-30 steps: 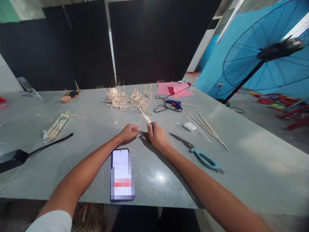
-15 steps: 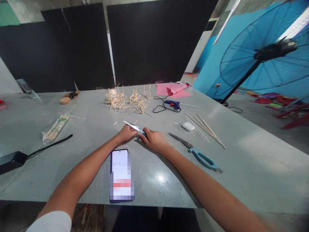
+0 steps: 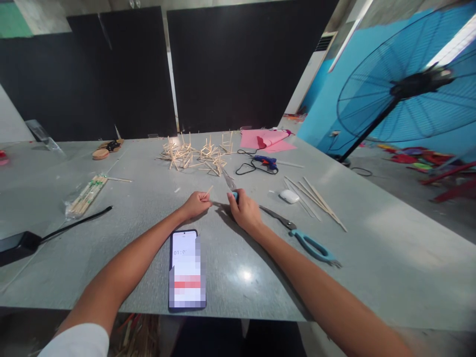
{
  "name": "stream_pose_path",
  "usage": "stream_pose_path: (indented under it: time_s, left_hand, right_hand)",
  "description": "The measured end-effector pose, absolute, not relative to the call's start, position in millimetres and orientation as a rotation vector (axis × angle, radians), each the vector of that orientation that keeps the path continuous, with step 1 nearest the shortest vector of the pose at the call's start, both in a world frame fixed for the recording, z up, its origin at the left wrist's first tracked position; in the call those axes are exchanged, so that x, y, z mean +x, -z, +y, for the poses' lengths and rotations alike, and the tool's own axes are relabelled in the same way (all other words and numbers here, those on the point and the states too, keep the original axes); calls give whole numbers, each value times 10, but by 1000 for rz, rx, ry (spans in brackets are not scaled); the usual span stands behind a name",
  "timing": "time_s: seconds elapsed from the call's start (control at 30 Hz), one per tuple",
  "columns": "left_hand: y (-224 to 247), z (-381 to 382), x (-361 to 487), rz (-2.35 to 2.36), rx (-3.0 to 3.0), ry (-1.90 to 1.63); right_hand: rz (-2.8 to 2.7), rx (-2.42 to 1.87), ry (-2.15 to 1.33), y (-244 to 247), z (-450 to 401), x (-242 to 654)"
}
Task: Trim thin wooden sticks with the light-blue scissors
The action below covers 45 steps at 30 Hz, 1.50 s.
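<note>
My left hand (image 3: 196, 205) is closed, pinching a short wooden stick (image 3: 208, 190) whose tip sticks up past the fingers. My right hand (image 3: 246, 210) is wrapped round the blue handle of a silver blade (image 3: 229, 180); whether it is a knife or one half of a pair of scissors I cannot tell. The blade points away from me, apart from the stick. Just right of that hand lie teal-handled scissors (image 3: 312, 244) with a dark blade. Between my forearms a phone (image 3: 187, 270) lies face up on the grey table (image 3: 238, 292).
Small stick frames (image 3: 180, 153) cluster at the back, beside a blue glue gun (image 3: 266, 161) with its cord and pink sheets (image 3: 266, 140). Loose sticks (image 3: 322, 201) and a white case (image 3: 289, 196) lie right. A bag of sticks (image 3: 88, 197) and a black adapter (image 3: 20, 248) are left.
My right hand has moved right, drawing the blade away from my left hand. The blade has swung from pointing left to pointing forward. My left hand still pinches the stick.
</note>
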<state>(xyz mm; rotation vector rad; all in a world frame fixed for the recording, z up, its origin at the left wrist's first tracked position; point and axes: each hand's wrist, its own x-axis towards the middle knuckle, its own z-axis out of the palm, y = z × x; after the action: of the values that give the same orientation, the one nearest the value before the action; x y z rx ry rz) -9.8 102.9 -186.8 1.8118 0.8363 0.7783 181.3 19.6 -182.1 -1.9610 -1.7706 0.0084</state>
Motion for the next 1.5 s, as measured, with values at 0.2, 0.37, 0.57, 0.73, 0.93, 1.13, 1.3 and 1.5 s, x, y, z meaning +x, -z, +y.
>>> stream_pose_path:
  time_s: [0.2,0.37,0.57,0.73,0.93,1.13,1.3,1.5]
  left_hand:
    - [1856,1026,-57,818,1766,-791]
    - [1848,1027,-38,806,1755,-790]
    - [1846,1029,-63,825,1787,-775]
    - [1855,1030,-86,841,1830,-753]
    - [1854,1020,-86,851,1813,-766]
    - [1864,1003,-62,856,1766,-748]
    - [1836,998,-57,850,1770,-753]
    - [1807,981,-87,851,1793,-742]
  right_hand:
    - [-2175,-1779,-17,1807,117,1715]
    - [-2240,-1783,27,1797,96,1715]
    - [-1994,-1913,-43,1850,154,1680]
    - [-1662,-2024,-53,1833,233,1818]
    - [-1813,-1844,-63,1814,161,1817]
    - [-2234,-1709,-1,1770,75,1724]
    - [-2201,-1770,-26,1778,82,1697]
    - [-1682,-2020,-84,1787,202,1810]
